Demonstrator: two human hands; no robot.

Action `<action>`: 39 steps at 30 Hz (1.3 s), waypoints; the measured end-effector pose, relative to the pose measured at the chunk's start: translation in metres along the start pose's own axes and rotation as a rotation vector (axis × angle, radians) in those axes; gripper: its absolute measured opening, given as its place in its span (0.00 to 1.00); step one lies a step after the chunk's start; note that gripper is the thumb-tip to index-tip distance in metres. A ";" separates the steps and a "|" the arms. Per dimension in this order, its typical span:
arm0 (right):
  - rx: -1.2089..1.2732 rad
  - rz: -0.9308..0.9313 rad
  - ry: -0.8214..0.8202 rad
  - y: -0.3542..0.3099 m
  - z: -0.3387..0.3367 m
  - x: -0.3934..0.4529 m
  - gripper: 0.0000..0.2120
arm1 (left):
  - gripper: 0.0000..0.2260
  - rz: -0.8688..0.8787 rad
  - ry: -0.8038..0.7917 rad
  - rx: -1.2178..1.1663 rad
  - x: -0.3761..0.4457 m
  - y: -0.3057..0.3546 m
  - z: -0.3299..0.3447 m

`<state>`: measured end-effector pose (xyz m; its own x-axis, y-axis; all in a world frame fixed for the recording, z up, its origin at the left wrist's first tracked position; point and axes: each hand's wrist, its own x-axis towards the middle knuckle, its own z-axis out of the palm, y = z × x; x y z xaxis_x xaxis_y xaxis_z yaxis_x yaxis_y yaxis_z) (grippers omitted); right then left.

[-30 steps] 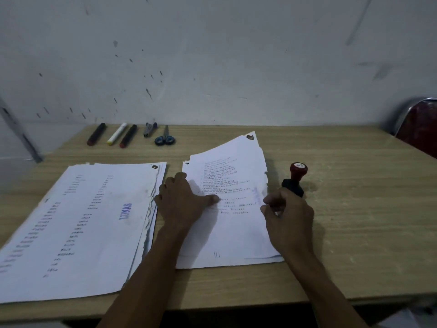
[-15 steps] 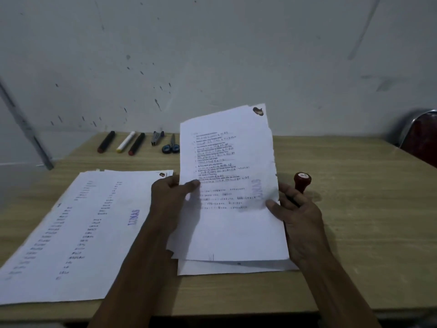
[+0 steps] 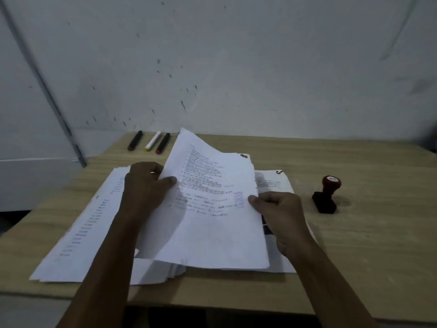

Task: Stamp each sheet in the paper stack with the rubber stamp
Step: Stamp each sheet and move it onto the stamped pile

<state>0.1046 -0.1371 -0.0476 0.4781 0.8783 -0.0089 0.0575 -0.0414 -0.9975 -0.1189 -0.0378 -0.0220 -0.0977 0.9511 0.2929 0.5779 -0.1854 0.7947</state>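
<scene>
A printed sheet (image 3: 212, 223) bearing a purple stamp mark is held in the air between both hands, tilted over the table. My left hand (image 3: 144, 190) pinches its left edge with the thumb on top. My right hand (image 3: 279, 209) pinches its right edge near the stamp mark. Under and left of the sheet lies the pile of stamped sheets (image 3: 78, 237). Another sheet of the paper stack (image 3: 272, 183) shows beneath my right hand. The rubber stamp (image 3: 327, 197), red knob on a black base, stands alone on the wooden table (image 3: 366, 245) to the right.
Three markers (image 3: 153, 140) lie at the table's back edge near the wall. The table's front edge runs just below the papers. A grey bar (image 3: 47, 91) leans against the wall at the left.
The stamped sheet, lifted off the right stack by both hands, has travelled left and now hangs over the left pile. The stamp stays where it was set down.
</scene>
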 end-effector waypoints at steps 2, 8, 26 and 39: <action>-0.131 -0.019 -0.038 0.002 0.020 -0.001 0.06 | 0.08 -0.010 0.036 0.085 0.001 -0.016 -0.015; -0.458 -0.106 -0.120 0.006 0.086 -0.007 0.10 | 0.13 -0.076 0.120 0.287 0.007 -0.062 -0.057; -0.880 -0.239 -0.127 0.010 0.131 -0.018 0.10 | 0.19 -0.245 0.147 0.445 0.009 -0.106 -0.062; -0.678 -0.664 -0.003 0.015 0.053 -0.007 0.05 | 0.10 0.333 0.203 0.091 -0.019 -0.042 0.003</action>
<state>0.0557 -0.1182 -0.0667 0.1626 0.8228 0.5446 0.8139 0.2001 -0.5454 -0.1395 -0.0474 -0.0626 -0.0454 0.7729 0.6329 0.6735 -0.4442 0.5908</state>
